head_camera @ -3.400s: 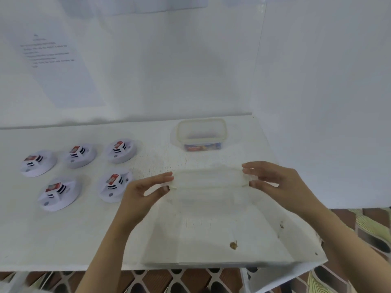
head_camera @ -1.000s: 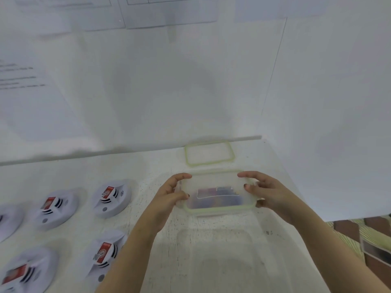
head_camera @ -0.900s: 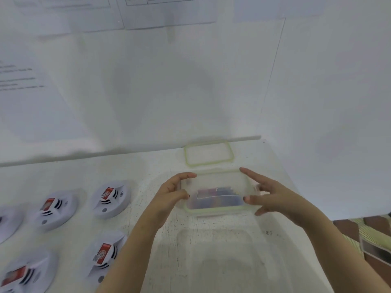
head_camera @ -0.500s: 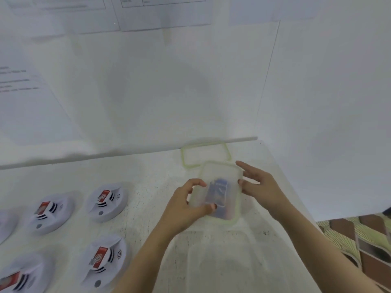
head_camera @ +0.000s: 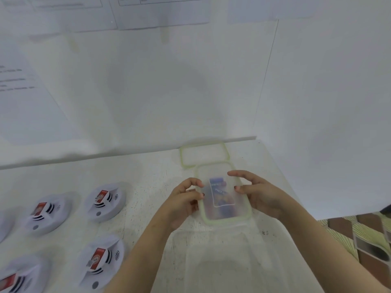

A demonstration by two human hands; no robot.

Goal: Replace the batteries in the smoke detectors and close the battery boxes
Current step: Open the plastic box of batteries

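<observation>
— Hands first?

— The left hand curls its fingers round the long left edge of the box; the right hand grips the opposite edge, fingers arched over the top. The box lies lengthwise away from the person, between the two hands.

— What crowds it?

— Its far end just overlaps a green-rimmed lid lying flat by the wall. Its near end sits over the far rim of a large clear tub. I can't tell whether it rests there or is held up. To the left there is bare table before the detectors; to the right the table edge is near.

— Anything readable?

— Blue and orange batteries show through the box, their print too blurred to read. Each detector carries a red label, unreadable. The papers on the wall show only smeared lines.

— The surroundings?

— A white, scuffed table set in a white corner; four detectors, plus the edge of another, lie in rows at the left. Patterned floor shows at the right.
</observation>
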